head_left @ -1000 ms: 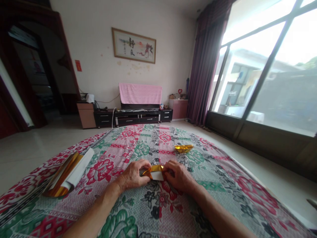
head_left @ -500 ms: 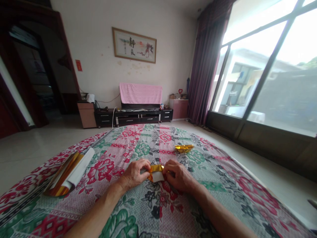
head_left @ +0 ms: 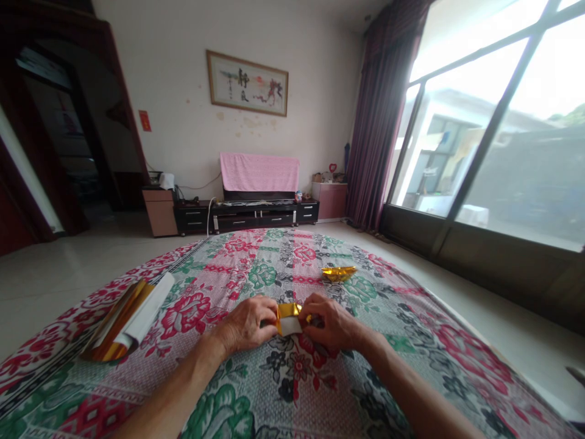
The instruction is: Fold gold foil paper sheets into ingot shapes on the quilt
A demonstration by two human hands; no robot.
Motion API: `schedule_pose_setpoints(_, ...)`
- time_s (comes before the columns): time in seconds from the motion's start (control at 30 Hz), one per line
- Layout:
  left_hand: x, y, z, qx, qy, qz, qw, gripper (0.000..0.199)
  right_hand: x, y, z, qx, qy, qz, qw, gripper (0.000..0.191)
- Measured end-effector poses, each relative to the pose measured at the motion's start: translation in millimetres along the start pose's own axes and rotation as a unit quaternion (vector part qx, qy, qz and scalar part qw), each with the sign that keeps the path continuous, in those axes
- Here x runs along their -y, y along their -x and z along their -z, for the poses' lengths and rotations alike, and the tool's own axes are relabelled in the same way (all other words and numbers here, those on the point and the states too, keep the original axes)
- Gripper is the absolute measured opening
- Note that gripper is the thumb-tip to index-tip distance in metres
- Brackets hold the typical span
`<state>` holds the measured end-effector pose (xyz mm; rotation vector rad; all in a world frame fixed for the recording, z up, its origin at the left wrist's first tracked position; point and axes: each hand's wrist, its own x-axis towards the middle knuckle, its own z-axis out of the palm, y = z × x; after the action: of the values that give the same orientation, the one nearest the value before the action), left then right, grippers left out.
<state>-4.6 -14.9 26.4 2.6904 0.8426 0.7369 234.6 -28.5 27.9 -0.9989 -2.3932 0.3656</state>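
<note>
Between my two hands lies a small piece of gold foil paper (head_left: 289, 310), its gold side folded over along the far edge and its white side facing up nearer me. My left hand (head_left: 250, 321) pinches its left end between thumb and fingers. At the right end, the thumb and fingers of my right hand (head_left: 326, 322) are closed on it, and a bit of gold shows among them. Both ends of the paper are partly hidden by my fingers. Beyond my right hand rests a folded gold paper ingot (head_left: 339, 274) with pointed ends.
A flowered cloth (head_left: 256, 384) covers the round table. At its left lies a curled stack of gold and white paper sheets (head_left: 125, 323). Farther off, a low black cabinet (head_left: 256, 218) stands by the wall under a pink cloth (head_left: 259, 172). A large window (head_left: 475, 140) is at the right.
My hands stay on the foil paper with only slight finger movement. My left thumb has shifted a little at the paper's left end. The gold ingot and paper stack have not moved.
</note>
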Motion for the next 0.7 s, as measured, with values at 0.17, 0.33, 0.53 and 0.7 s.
schedule_pose_setpoints(0.17,-5,-2,2.6,0.027,-0.012,-0.032,0.999,0.02,1,-2,6,0.026,0.017,0.017,0.999,0.02)
schedule_pose_setpoints(0.33,-4,-3,1.3,0.039,-0.059,-0.047,0.996,0.021,3,-3,9,0.046,0.004,-0.004,0.999,0.024)
schedule_pose_setpoints(0.53,2,0,-7.6,-0.012,-0.063,-0.027,0.998,0.023,5,-3,7,0.032,0.01,-0.004,0.999,0.021)
schedule_pose_setpoints(0.7,6,1,-14.3,-0.077,-0.024,0.014,0.997,0.025,5,-4,5,0.027,0.015,0.001,1.0,0.019)
